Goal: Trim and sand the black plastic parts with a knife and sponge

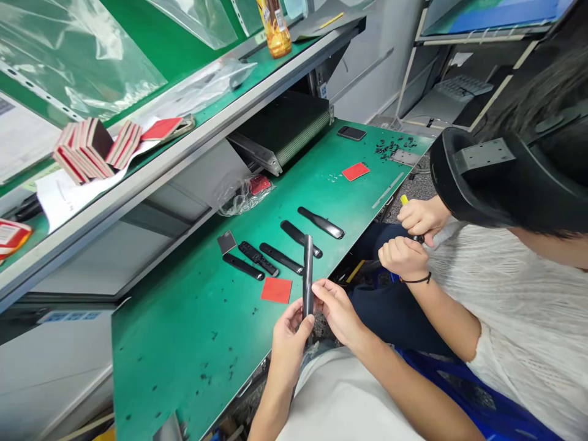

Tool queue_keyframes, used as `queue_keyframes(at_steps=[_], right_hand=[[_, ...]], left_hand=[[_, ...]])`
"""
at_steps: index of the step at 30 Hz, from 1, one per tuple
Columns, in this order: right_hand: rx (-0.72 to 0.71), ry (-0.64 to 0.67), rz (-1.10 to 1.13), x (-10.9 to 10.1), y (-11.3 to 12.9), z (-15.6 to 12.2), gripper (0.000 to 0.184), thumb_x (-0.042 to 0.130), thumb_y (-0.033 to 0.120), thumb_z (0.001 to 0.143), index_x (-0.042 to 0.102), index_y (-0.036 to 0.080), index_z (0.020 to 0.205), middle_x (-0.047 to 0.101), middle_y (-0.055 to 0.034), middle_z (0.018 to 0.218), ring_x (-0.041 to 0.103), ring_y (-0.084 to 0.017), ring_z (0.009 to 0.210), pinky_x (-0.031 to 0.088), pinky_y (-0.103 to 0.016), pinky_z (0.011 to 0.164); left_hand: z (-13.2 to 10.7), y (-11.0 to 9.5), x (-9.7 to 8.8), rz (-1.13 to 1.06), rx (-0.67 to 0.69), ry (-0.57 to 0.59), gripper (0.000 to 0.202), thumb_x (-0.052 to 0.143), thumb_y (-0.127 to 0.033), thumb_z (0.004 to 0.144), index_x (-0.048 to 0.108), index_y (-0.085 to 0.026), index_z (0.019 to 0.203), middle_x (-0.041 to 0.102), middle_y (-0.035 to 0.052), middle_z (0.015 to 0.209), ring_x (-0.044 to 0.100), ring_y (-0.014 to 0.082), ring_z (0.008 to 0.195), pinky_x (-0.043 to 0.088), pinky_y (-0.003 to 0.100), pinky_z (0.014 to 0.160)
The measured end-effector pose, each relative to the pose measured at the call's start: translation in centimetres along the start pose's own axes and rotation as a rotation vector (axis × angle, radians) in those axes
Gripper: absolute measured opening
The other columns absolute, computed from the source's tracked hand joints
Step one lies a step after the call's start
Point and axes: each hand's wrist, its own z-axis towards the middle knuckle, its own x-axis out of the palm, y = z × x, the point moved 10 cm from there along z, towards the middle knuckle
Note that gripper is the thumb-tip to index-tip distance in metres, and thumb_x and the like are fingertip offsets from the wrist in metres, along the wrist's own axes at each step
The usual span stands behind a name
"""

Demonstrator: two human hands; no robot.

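My left hand is closed around the lower end of a long black plastic shell, which points up and away over the table's near edge. The fingers of my right hand pinch the same shell from its right side. Just beyond it, on the green table, lie more black shells, roughly in a row. Among them is a part with its ribbed inside showing. A red square sheet sits left of my hands, and a small dark grey square lies farther back.
At right a co-worker's hands hold a tool with a yellow end. Another red sheet, a phone and black scraps lie farther along the table. A shelf above carries stacked red-edged pads and a bottle.
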Motion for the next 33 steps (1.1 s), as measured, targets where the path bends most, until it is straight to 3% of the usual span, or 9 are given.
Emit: queue_keyframes(at_steps=[10, 22, 28, 33], right_hand=[[0.021, 0.010, 0.049, -1.1, 0.1, 0.2, 0.038, 0.088, 0.050, 0.079, 0.070, 0.018, 0.088, 0.068, -0.0004, 0.073, 0.058, -0.013, 0.065, 0.046, -0.026, 0.065], [0.134, 0.065, 0.228, -1.1, -1.9, 0.3, 0.032, 0.084, 0.040, 0.088, 0.064, 0.016, 0.088, 0.068, -0.0002, 0.082, 0.063, -0.013, 0.072, 0.053, -0.027, 0.071], [0.162, 0.076, 0.282, -0.6, -2.4, 0.0, 0.034, 0.087, 0.041, 0.085, 0.067, 0.015, 0.094, 0.066, 0.0019, 0.079, 0.061, -0.012, 0.069, 0.052, -0.025, 0.068], [0.193, 0.064, 0.289, -0.6, -2.8, -0.1, 0.037, 0.090, 0.043, 0.081, 0.066, 0.016, 0.087, 0.066, 0.0027, 0.076, 0.060, -0.012, 0.067, 0.050, -0.025, 0.067]], left_hand=[[0.3, 0.1, 1.3, -0.039, -0.048, 0.011, 0.053, 0.087, -0.038, 0.081, 0.074, -0.014, 0.126, 0.075, 0.0163, 0.131, 0.068, 0.0307, 0.126, 0.049, 0.042, 0.113], [-0.2, 0.0, 0.4, -0.058, -0.014, -0.051, 0.053, 0.093, -0.031, 0.074, 0.068, -0.017, 0.118, 0.074, 0.0064, 0.109, 0.071, 0.0120, 0.084, 0.055, 0.021, 0.077], [-0.6, 0.3, 0.3, -0.067, -0.008, -0.049, 0.057, 0.093, -0.032, 0.075, 0.063, -0.016, 0.121, 0.077, 0.0082, 0.101, 0.071, 0.0125, 0.079, 0.054, 0.020, 0.071], [-0.7, 0.5, 0.2, -0.046, -0.010, -0.054, 0.057, 0.092, -0.034, 0.075, 0.065, -0.014, 0.122, 0.079, 0.0109, 0.104, 0.073, 0.0142, 0.078, 0.056, 0.022, 0.072]])
